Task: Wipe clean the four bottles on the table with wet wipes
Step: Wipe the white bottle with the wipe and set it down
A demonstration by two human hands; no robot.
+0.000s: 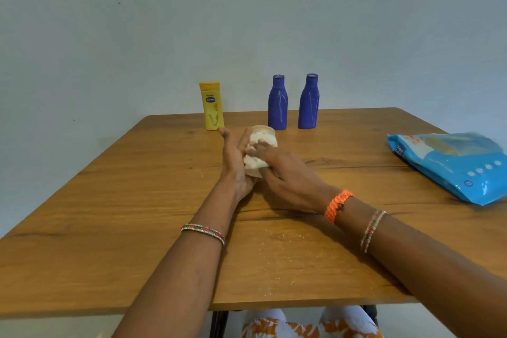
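At the middle of the tabletop [109,200], the left hand [233,164] holds a pale cream bottle [263,133] from its left side, palm against it and fingers reaching up along it, the thumb pointing toward the far edge. The right hand [285,173] presses a white wet wipe [256,158] onto the bottle, its fingers curled over the wipe and clamping it against the bottle's side. The two hands sit close together with the bottle between them. Only the bottle's top and a little of its lower part show; the rest is covered by wipe and fingers.

Just beyond the left thumb, a yellow bottle [211,105] stands upright near the far edge. To its right, two blue bottles [278,103] [309,101] stand upright side by side, near each other but apart, also along the far edge.

A blue pack of wipes [455,164] lies flat at the right edge, well apart from the hands. Fine pale specks [277,239] dot the wood toward the near edge, between the forearms.
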